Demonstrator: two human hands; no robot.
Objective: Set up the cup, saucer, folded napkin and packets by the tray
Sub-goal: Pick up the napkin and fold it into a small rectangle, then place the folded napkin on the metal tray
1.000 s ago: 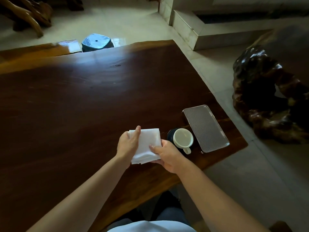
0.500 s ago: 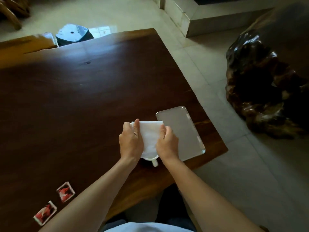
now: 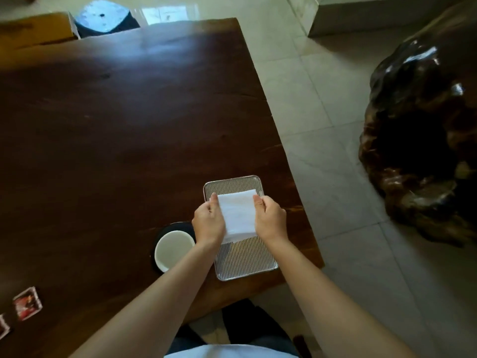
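A folded white napkin (image 3: 237,215) is held over the ribbed metal tray (image 3: 245,262) near the table's right front corner. My left hand (image 3: 208,223) grips its left edge and my right hand (image 3: 271,218) grips its right edge. Whether the napkin touches the tray I cannot tell. Just left of the tray, a white cup (image 3: 173,249) stands on a dark saucer (image 3: 165,229); my left forearm crosses part of both. Two red-and-white packets (image 3: 27,303) lie at the far left front of the table, one cut by the frame edge.
The dark wooden table (image 3: 116,120) ends close to the tray on the right and front. A large dark carved wood piece (image 3: 423,130) stands on the tiled floor to the right. A blue stool (image 3: 103,16) sits beyond the far edge.
Both hands carried the napkin to the right, from beside the cup to over the tray. The view shifted, and the cup now shows left of my hands.
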